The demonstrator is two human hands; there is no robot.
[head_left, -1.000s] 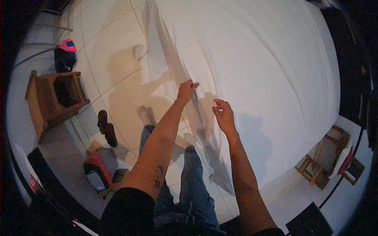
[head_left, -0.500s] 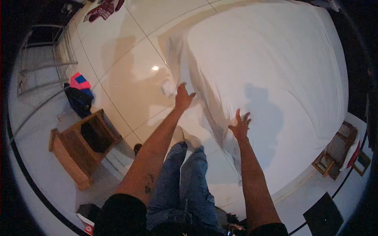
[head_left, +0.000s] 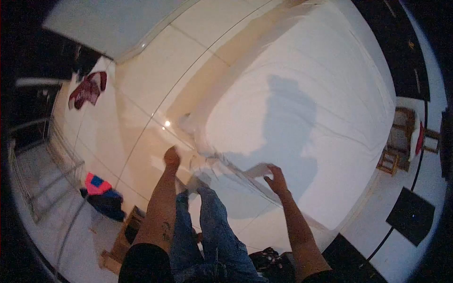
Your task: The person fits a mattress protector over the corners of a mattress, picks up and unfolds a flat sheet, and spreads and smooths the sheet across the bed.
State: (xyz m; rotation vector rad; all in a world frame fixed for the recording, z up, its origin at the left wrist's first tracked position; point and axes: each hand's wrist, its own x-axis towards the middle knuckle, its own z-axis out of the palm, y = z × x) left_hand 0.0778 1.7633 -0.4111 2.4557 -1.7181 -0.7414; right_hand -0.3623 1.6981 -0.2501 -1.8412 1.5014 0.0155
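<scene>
A white sheet (head_left: 255, 122) covers the mattress, and a loose fold of it runs along the near edge. My right hand (head_left: 277, 179) is over that near edge, thumb and forefinger apart, with no cloth visible between them. Away from the mattress, above the tiled floor (head_left: 146, 89), is my left hand (head_left: 172, 158). It is smeared by motion and its fingers cannot be made out. My legs in blue jeans (head_left: 214, 221) stand beside the mattress corner.
On the left are a metal rack (head_left: 42, 165), a dark bag with a pink and blue cloth (head_left: 97, 184) and a wooden stool-like piece (head_left: 113, 257). A maroon cloth (head_left: 89, 89) lies farther off. Small wooden furniture (head_left: 401, 127) stands beyond the mattress, right.
My view has turned and my body has shifted along the mattress. My left hand, spread before, has come off the sheet's edge toward the floor side. My right hand has drawn back toward the near edge.
</scene>
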